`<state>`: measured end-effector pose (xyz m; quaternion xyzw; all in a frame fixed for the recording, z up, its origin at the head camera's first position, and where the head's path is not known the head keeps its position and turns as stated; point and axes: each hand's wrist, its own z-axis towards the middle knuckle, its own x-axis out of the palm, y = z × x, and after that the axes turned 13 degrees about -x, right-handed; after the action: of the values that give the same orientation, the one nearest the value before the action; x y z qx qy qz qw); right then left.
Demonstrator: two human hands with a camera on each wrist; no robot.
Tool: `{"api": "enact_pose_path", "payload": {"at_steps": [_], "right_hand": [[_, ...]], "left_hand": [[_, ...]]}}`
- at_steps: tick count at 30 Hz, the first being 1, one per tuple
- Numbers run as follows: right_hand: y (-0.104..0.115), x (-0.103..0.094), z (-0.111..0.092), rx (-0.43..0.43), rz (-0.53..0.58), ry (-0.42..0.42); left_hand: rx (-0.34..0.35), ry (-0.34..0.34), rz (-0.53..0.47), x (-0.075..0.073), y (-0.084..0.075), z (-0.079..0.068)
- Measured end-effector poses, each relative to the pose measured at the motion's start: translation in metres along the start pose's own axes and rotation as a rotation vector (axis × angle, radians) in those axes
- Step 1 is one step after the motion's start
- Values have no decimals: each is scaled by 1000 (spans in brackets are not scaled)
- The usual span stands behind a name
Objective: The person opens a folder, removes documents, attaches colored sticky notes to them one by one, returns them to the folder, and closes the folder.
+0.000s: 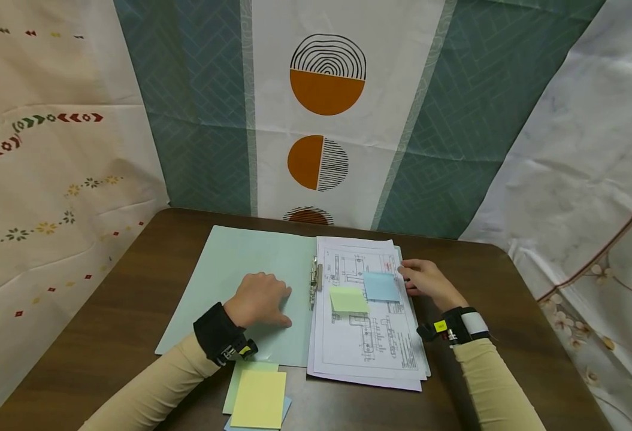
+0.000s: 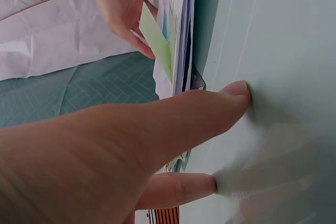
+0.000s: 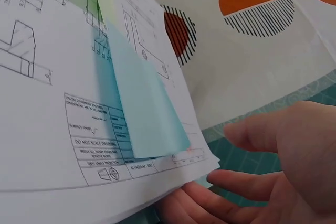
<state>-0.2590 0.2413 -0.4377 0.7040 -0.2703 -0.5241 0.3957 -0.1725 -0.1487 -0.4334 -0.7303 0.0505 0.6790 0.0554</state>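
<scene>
A pale green folder lies spread flat on the table, a metal clip along its spine. On its right side is a stack of drawing sheets, the top one bearing a yellow-green sticky note and a blue sticky note whose free edges lift. My left hand rests its fingertips on the bare left cover, thumb extended. At the stack's right edge is my right hand; in the right wrist view some fingers reach under the sheets' edge, while the thumb stays apart from the paper.
Loose sticky-note pads in yellow, green and blue overlap on the brown table, just below the folder's front edge. Patterned cloths hang behind the table and at both sides.
</scene>
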Motion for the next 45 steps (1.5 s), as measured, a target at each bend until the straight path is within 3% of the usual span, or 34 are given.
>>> {"api": "enact_pose_path", "payload": {"at_steps": [3, 6, 13, 20, 26, 30, 33, 37, 41, 45], "right_hand": [[0, 3, 1, 8, -11, -15], [-4, 4, -3, -37, -52, -29], [6, 18, -38, -321, -374, -91], [30, 37, -77, -482, -549, -9], [30, 51, -92, -621, -682, 34], [28, 63, -101, -737, -776, 127], [28, 72, -107, -760, -810, 221], [27, 82, -111, -732, -839, 281], [26, 87, -109, -735, -883, 278], [25, 85, -103, -779, -922, 220]], "left_hand": [[7, -3, 3, 0, -1, 0], [12, 1, 2, 1, -1, 0], [9, 6, 3, 2, -1, 1], [0, 14, -17, -1, 2, 1], [11, -12, -13, 0, 3, 0], [19, -19, -24, 0, 2, 0], [17, -23, -28, -1, 1, 0], [16, -29, -30, -2, 1, 0], [13, -12, -26, -1, 1, 0], [8, 7, -22, 0, 1, 1]]}}
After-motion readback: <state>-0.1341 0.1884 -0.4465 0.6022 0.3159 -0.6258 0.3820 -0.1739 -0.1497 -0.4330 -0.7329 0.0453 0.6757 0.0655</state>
